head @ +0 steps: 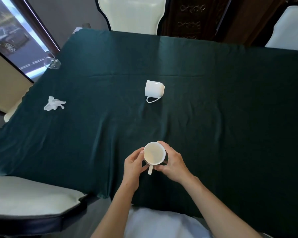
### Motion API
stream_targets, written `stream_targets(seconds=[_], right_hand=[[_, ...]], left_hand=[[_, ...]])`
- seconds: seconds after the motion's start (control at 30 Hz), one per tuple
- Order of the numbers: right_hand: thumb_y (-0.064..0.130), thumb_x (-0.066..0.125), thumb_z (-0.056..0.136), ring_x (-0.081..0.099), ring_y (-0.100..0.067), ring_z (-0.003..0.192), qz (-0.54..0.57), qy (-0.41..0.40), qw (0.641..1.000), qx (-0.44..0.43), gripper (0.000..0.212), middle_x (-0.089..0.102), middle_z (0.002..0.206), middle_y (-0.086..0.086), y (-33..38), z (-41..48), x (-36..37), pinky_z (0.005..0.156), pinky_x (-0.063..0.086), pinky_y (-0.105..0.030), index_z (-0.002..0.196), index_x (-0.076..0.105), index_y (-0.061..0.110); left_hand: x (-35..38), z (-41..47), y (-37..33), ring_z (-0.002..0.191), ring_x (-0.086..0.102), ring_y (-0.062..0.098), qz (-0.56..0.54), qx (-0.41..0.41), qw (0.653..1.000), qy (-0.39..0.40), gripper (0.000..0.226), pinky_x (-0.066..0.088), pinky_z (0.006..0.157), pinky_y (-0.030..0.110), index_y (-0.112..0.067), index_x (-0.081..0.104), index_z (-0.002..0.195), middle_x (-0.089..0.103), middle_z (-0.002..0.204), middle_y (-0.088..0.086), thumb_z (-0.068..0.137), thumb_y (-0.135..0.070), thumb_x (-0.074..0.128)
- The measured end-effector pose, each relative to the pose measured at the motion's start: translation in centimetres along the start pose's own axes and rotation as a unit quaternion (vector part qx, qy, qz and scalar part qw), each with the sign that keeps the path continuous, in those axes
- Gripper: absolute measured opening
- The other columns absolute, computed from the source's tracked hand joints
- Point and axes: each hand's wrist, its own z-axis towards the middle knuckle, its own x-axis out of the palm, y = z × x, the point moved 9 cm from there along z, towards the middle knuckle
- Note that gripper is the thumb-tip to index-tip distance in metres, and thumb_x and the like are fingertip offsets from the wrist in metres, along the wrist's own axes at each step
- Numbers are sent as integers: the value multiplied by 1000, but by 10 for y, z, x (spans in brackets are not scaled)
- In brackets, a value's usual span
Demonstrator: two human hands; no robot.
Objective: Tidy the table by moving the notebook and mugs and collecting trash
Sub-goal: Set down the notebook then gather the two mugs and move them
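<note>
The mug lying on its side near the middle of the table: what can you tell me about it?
The tipped mug is plain white and glossy, like glazed ceramic, with a thin loop handle. It lies on its side on the dark green tablecloth, handle flat on the cloth, pointing towards the person. Its inside cannot be seen. Only the cloth touches it; the upright mug held by the left hand and right hand sits well apart.

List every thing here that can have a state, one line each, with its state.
Near mug: upright, looks empty, held in both hands.
Far mug: tipped on its side, untouched.
Tissue: crumpled, lying on the cloth.
Clear plastic: crumpled, at the cloth's left edge.
Left hand: grips near mug.
Right hand: grips near mug.
</note>
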Motion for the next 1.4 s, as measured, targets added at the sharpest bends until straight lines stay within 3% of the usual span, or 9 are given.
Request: stream_targets(seconds=[0.3,0.43,0.53,0.67,0.87,1.03,1.27,1.33,1.4], right_hand=[[18,84,75,57,-8,129,14,22,999,21,89,59,141,11,-8,-14,13,105,54,-32,152,42,34],[16,83,78,54,-8,131,0,33,999,36,93,56,145,10,-10,-13,14,105,51,-24,156,37,34],[15,81,80,53,-8,131,-31,42,998,32,93,54,148,11,-10,-12,14,106,51,-26,158,34,34],[-2,63,79,58,-14,123,-84,57,994,44,85,61,137,9,-14,-5,9,102,50,-27,150,39,39],[-2,58,89,52,-26,135,-206,110,968,95,71,57,144,-7,-25,22,-4,110,45,-35,153,41,24],[15,62,96,52,-33,135,-264,62,958,96,60,58,142,-15,-4,76,-41,113,40,-38,153,43,15],[22,66,96,42,-36,140,-300,-11,950,82,70,43,156,-14,43,170,-76,117,36,-42,158,34,13],[21,67,95,38,-37,142,-311,-28,947,76,74,36,160,-14,54,195,-82,117,34,-41,159,30,13],[20,69,94,32,-39,146,-326,-38,942,72,78,28,164,-16,63,219,-85,117,33,-42,160,27,14]], left_hand=[[-10,-12,18,114,73,29,-16,-25,999,-41,19,65,87,47,-15,77,111,76,119,12,102,-13,61],[-9,-11,18,112,73,29,-7,-28,999,-43,18,63,92,51,-15,76,110,77,117,11,101,-13,61],[-11,-7,20,111,74,27,14,-39,998,-45,17,61,93,50,-17,76,108,80,112,7,99,-15,62],[-18,4,16,107,74,24,51,-61,996,-41,18,55,98,48,-15,77,104,83,103,3,95,-11,62],[-14,45,-5,116,69,28,91,-90,992,-11,19,53,103,49,-15,75,113,76,119,7,98,-17,63],[0,110,-54,107,66,24,121,-80,989,7,14,53,91,40,-24,70,112,71,124,5,102,-27,61],[28,192,-121,94,65,17,139,-65,988,26,18,56,78,34,-29,67,115,66,110,-4,101,-37,58],[37,211,-132,98,64,18,141,-68,987,34,30,57,82,35,-26,64,128,64,108,-7,102,-39,56],[46,229,-138,110,63,22,137,-84,986,46,44,56,89,38,-24,56,144,61,121,-6,104,-43,52]])
